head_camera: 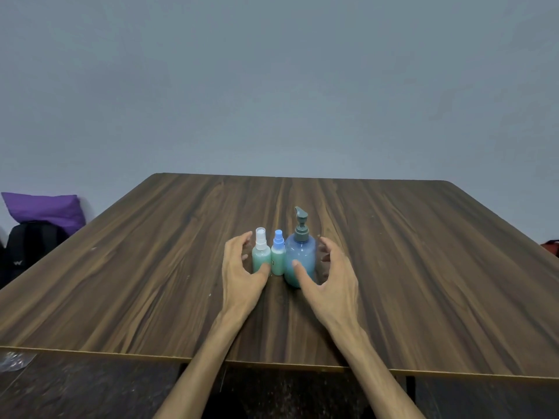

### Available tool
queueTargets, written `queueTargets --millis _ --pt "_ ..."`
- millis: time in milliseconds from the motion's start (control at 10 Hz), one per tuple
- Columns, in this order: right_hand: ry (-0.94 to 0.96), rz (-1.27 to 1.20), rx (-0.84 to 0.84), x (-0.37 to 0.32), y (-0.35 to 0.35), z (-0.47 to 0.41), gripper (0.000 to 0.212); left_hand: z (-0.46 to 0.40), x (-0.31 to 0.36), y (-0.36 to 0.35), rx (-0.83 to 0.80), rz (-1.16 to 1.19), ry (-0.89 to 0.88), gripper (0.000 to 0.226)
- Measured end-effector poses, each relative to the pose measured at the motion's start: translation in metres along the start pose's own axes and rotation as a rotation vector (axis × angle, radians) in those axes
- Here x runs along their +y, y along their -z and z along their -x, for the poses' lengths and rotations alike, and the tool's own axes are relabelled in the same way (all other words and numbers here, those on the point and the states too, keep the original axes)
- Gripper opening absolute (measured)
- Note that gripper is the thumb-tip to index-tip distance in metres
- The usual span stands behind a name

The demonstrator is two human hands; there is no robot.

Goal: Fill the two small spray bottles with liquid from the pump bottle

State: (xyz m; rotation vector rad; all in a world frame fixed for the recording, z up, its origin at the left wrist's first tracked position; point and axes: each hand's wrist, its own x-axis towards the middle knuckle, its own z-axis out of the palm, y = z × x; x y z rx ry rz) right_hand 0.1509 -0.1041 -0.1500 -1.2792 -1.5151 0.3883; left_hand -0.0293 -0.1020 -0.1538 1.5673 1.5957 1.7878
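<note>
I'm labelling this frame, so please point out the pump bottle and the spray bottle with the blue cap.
pump bottle (300, 261), head view, on its blue body.
spray bottle with the blue cap (278, 259), head view, on its green body below the cap.

Grey wall (272, 86) — dark wooden table (423, 267)

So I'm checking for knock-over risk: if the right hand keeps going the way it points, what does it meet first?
Most likely the pump bottle. The right hand is cupped around it, thumb in front and fingers beside it, though whether they touch yet is unclear.
</note>
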Motion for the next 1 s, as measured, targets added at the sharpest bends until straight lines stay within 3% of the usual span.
queueTargets --millis 200,400,500,700,900,1000 --pt "0.233 0.071 0.087 -0.032 0.028 -0.014 0.063 0.01 0.027 0.01 0.034 -0.188 -0.285 0.064" --pt "0.486 0.311 -0.118 -0.063 0.027 -0.04 0.065 0.0 0.058 0.012 -0.156 -0.358 -0.356 0.066" --pt "0.489 0.496 -0.248 -0.069 0.025 -0.041 0.074 -0.002 0.066 0.016 -0.29 -0.487 -0.319 0.073" --pt "0.44 0.534 -0.33 -0.07 0.031 -0.037 0.08 -0.005 0.074 0.028 -0.39 -0.601 -0.291 0.068" --pt "0.405 0.503 -0.339 -0.076 0.039 -0.035 0.062 -0.013 0.09 0.036 -0.404 -0.667 -0.332 0.077" --pt "0.406 0.478 -0.319 -0.079 0.039 -0.039 0.067 -0.02 0.094 0.035 -0.348 -0.713 -0.407 0.08"
